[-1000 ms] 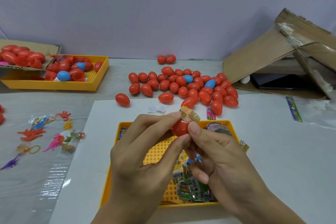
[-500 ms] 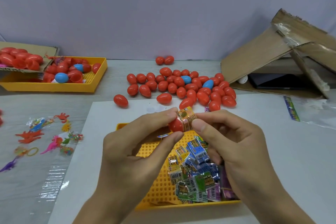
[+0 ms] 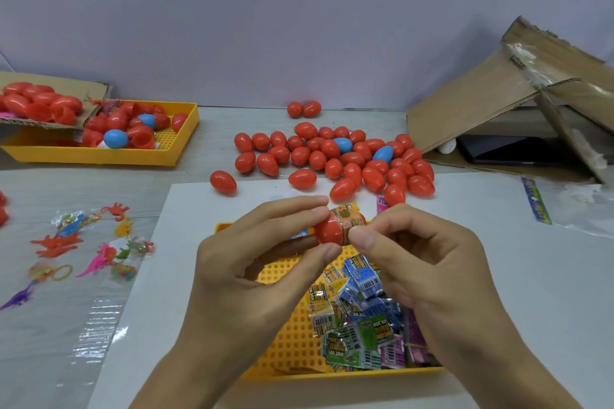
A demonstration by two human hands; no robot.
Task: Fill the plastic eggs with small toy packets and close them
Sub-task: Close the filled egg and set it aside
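Above the yellow tray, left hand grips the red egg half, its long axis sideways, open end rightward; right hand pinches the packet in it.

The worktop is pale grey wood. A white sheet lies on it at the near side, and a yellow tray of small packets sits on that sheet. Behind the sheet lies a heap of red eggs with two blue ones mixed in. Far left sits another yellow tray with egg halves. On the left, clear bags of little toy dinosaurs lie flat. Far right rests a torn cardboard box.
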